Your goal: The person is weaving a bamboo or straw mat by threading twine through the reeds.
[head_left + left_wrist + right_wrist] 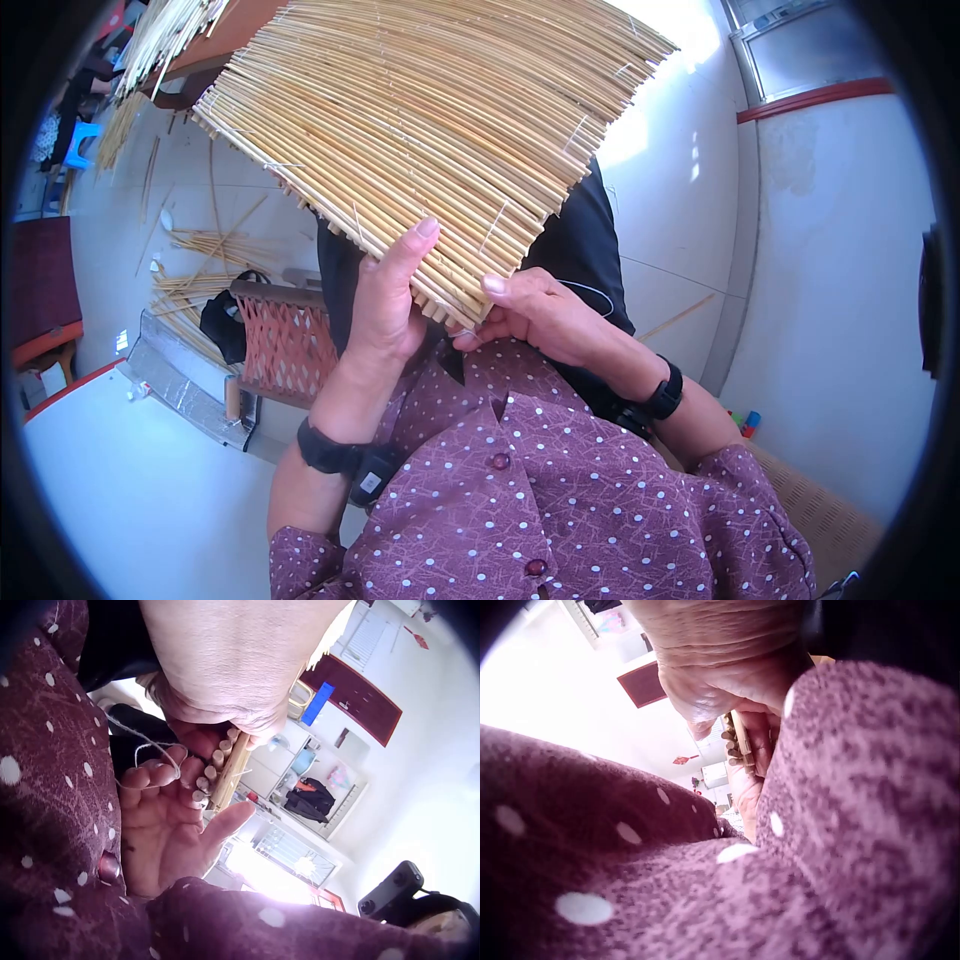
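Head view: clamped between thumb and fingers of left hand [385, 300], pinched at its cut ends by right hand [540, 315], a flat mat [430, 110] of smooth round pale-gold reeds, with thin thread [126, 733] over right fingers.

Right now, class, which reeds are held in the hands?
The woven reed mat, held by the left hand and right hand; the loose reeds lie on the floor.

The pale straw mat [430, 120], parallel stalks seemingly stitched together, stands tilted, fanning upward.
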The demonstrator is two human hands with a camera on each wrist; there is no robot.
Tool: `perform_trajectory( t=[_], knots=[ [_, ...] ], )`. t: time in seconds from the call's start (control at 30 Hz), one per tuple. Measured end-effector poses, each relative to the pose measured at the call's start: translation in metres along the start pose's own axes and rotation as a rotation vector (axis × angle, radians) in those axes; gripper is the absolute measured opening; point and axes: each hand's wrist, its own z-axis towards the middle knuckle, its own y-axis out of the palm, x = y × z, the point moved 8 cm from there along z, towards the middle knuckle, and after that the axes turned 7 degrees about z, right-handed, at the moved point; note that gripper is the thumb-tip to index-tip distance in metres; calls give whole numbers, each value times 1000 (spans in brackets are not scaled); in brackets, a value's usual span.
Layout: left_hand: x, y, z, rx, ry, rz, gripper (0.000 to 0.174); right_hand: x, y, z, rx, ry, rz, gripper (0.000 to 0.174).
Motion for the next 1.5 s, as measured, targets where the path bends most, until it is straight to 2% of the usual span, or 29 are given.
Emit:
perform_trajectory(
  t=[0.13,0.2,0.3,0.57,0.67,0.73,0.77,0.8,0.83,0.87,0.9,0.93,1.0,1.03,1.07,1.13,1.2,1.27,1.3,1.37,1.5],
  knots=[
    [-2,-2,2,3,23,-3,40,-1,6,1,40,17,13,45],
    [-3,-2,1,0,32,-4,40,-1,3,3,132,17,-67,33],
    [-6,-6,3,-18,37,5,43,-7,6,1,201,8,-115,24],
    [-9,-7,1,-14,34,66,47,0,-8,3,212,-8,-166,23],
    [1,-8,-10,53,2,66,45,-3,-8,-2,229,26,-163,22],
    [3,-15,-29,-52,-258,214,45,-7,-9,-6,241,42,-155,21],
    [7,-33,-34,14,-273,393,39,-8,-9,-7,238,58,-162,20],
    [11,-40,-40,12,-276,398,39,-9,-10,-8,237,75,-169,19],
    [44,-46,-47,46,134,901,37,-3,-10,-6,235,66,-165,19],
    [69,-30,-60,78,567,1379,35,-4,-9,-6,225,63,-168,19],
    [81,-9,-70,29,848,1568,46,-5,-8,-5,215,59,-172,19],
    [88,-4,-67,25,849,1570,46,-5,-8,-6,215,55,-169,19],
    [83,39,-75,-226,1309,1862,42,-7,-8,-8,221,74,-194,19],
    [72,33,-70,-313,1319,1833,49,-8,-9,-9,225,72,-192,19],
    [71,34,-70,-317,1323,1832,49,-9,-12,-10,231,69,-173,19],
    [72,25,-63,-328,1048,1623,42,-12,-16,-13,249,64,-143,19],
    [59,-2,-49,-236,539,1356,29,-15,-20,-15,236,66,-142,18],
    [67,13,-62,-205,829,1620,35,-19,-22,-17,232,64,-141,18],
    [68,5,-62,-213,831,1624,35,-11,-18,-13,222,55,-144,18],
    [70,29,-71,-295,1240,1866,47,-12,-19,-15,226,67,-147,19],
    [58,30,-51,-377,1280,1889,45,-20,-19,-20,224,82,-139,19]
  ],
)
